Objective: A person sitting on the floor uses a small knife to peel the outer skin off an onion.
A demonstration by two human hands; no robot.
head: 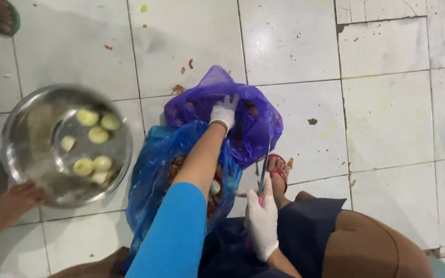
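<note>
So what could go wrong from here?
The knife in the right hand points forward, close to the sandalled foot and the purple bag, so it might nick either. The left hand reaches into that bag unseen. Peel scraps on the tiles could be slippery.

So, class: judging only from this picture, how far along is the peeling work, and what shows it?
Done: several peeled pale pieces lie in the steel bowl, and skins fill the blue bag. In hand: the left hand, gloved, reaches into the purple bag, while the right hand holds a knife. Left: whatever remains in the purple bag; how much cannot be told.
</note>
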